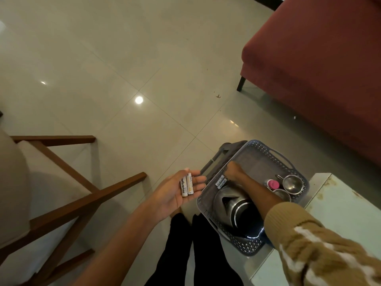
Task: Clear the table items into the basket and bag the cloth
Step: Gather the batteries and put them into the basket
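Your left hand (175, 190) was held palm up beside the basket's left wall, fingers loosely spread and only slightly bent. A palm pair of batteries (186, 185), white with "Heybright" printed along one, lay side by side across the base of your fingers. Nothing pinched them; they just rested on the flat hand.

Your right hand (234, 170) was down inside the basket (268, 150), knuckles up, fingers curled toward the floor of it. Couldn't tell whether those fingers gripped anything, since the tips were hidden under the hand. A basket pair of batteries (221, 183), also white, lay just beside your right wrist, on the basket floor against the left wall. Your right forearm crossed over the basket, with a brown knitted sleeve (321, 244) with white patches pushed up near the elbow.

Basket was grey plastic with a perforated rim and cut-out handles. It sat on the corner of the pale green table (346, 213) and hung partly past the table edge. Inside, at the near end, a steel kettle (231, 203) with a black base lay on its side. At the right end sat a pink-capped bottle (273, 184), touching or nearly touching two steel cups (292, 184), one just beside the other.

Your black trousers (185, 248) showed below, between hand and basket. A wooden chair (68, 195) with a pale cushion stood on the left, a red sofa (319, 69) at upper right, both on the glossy tiled floor (123, 69). A dark grey frame-like object poked out behind the basket; unclear what it was.
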